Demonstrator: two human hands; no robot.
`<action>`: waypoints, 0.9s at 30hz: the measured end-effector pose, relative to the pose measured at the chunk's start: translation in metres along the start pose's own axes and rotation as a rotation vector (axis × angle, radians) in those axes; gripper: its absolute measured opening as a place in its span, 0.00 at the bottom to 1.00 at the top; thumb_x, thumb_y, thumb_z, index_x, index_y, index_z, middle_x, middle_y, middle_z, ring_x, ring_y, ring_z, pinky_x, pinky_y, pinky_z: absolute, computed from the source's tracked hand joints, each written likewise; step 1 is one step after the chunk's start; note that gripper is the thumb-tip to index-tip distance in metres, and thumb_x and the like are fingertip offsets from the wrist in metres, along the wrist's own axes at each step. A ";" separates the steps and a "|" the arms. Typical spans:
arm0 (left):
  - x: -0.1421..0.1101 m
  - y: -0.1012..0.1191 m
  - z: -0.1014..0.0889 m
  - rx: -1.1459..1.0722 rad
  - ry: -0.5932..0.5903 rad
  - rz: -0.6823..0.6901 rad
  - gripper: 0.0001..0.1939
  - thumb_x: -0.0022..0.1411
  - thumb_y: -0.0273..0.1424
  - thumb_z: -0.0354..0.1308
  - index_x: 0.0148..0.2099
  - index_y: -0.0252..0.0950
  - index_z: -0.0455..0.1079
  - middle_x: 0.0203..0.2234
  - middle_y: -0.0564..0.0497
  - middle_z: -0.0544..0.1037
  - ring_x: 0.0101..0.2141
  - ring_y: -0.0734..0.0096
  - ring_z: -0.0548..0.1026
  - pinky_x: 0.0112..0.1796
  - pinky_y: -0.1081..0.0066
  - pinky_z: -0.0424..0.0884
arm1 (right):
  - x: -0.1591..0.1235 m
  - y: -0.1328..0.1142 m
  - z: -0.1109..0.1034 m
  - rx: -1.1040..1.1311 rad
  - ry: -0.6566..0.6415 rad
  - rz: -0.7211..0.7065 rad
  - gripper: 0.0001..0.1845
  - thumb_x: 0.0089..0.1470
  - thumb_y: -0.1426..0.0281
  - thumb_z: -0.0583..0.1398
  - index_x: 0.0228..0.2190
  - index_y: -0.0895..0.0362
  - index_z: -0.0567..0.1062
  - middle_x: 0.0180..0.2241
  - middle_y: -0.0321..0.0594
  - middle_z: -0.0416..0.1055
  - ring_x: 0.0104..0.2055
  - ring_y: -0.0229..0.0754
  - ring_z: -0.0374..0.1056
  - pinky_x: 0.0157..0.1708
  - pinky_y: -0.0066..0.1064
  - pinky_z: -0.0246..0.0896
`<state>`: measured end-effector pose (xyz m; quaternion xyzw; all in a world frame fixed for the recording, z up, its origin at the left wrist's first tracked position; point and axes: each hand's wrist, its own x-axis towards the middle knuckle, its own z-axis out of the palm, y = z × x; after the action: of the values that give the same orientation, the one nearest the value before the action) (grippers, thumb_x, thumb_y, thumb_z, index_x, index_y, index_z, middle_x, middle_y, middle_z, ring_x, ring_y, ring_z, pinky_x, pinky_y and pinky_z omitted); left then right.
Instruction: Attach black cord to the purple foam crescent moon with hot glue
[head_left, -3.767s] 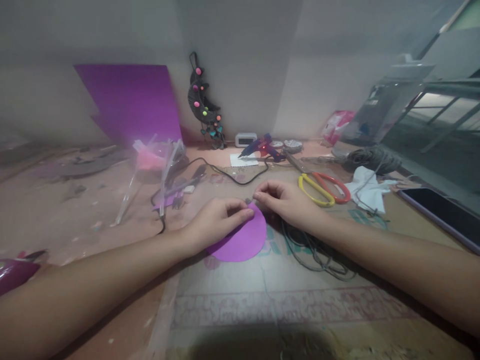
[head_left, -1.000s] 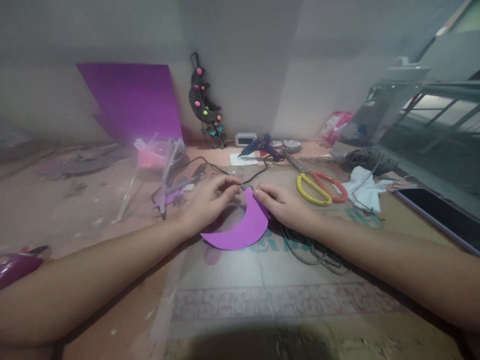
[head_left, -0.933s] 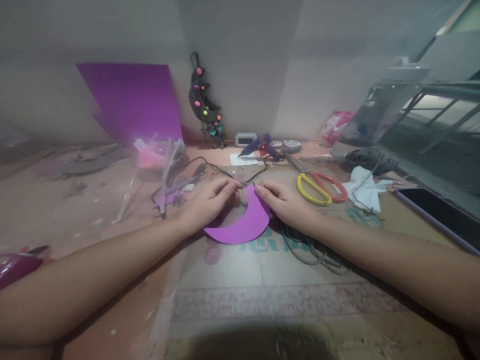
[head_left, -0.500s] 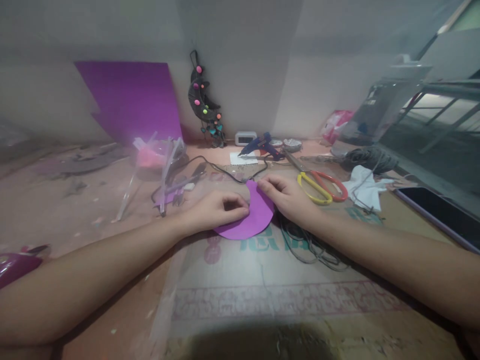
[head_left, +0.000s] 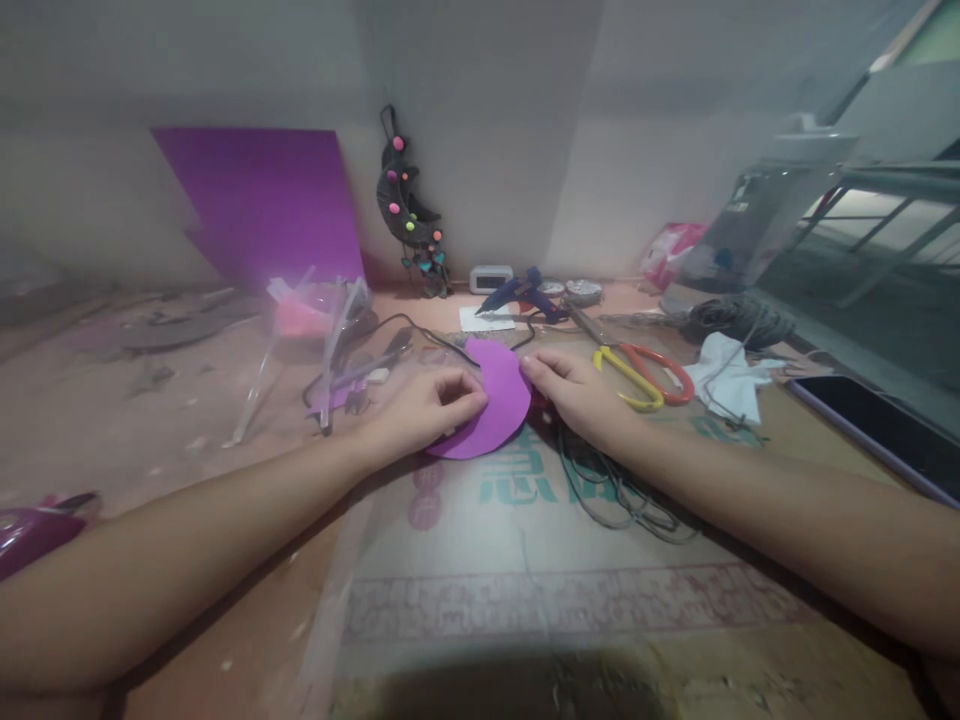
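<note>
A purple crescent-shaped cutout [head_left: 504, 400], paper or thin foam, is held over the cardboard in the middle. My left hand [head_left: 442, 405] pinches it at the inner curve, thumb on top, and hides part of its left tip. At the outer right edge, my right hand [head_left: 566, 385] has thumb and fingers closed on the rim; its fingertips behind the cutout are hidden. Loops of grey cord [head_left: 630, 500] lie beneath my right wrist. Beyond the cutout rests a blue glue gun [head_left: 525, 293], and scissors [head_left: 637, 378] with yellow and red handles lie right of my right hand.
A purple sheet [head_left: 262, 200] leans on the wall beside a dark moon ornament [head_left: 405, 200] with coloured pom-poms. Clear glue sticks [head_left: 330, 350] and a pink packet stand left. A phone [head_left: 881, 430], white tissue [head_left: 724, 375] and grey yarn [head_left: 739, 320] are right. Printed cardboard [head_left: 450, 540] covers the front.
The crescent has turned anticlockwise, its upper tip swinging left and its lower edge rising slightly. My right hand now grips lower along the outer edge; my left hand has shifted slightly left and up.
</note>
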<state>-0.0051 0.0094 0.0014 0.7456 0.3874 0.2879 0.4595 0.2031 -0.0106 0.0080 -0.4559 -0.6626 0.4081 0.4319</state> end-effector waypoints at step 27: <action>0.001 0.000 -0.003 0.037 -0.092 0.027 0.16 0.63 0.41 0.54 0.30 0.34 0.66 0.21 0.55 0.67 0.21 0.78 0.64 0.22 0.77 0.58 | -0.003 -0.005 0.002 0.005 -0.088 0.060 0.18 0.58 0.56 0.55 0.24 0.56 0.65 0.19 0.29 0.59 0.20 0.32 0.58 0.18 0.24 0.52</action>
<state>-0.0071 0.0120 0.0026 0.7717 0.3610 0.2520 0.4590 0.2005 -0.0152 0.0114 -0.4562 -0.6660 0.4421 0.3910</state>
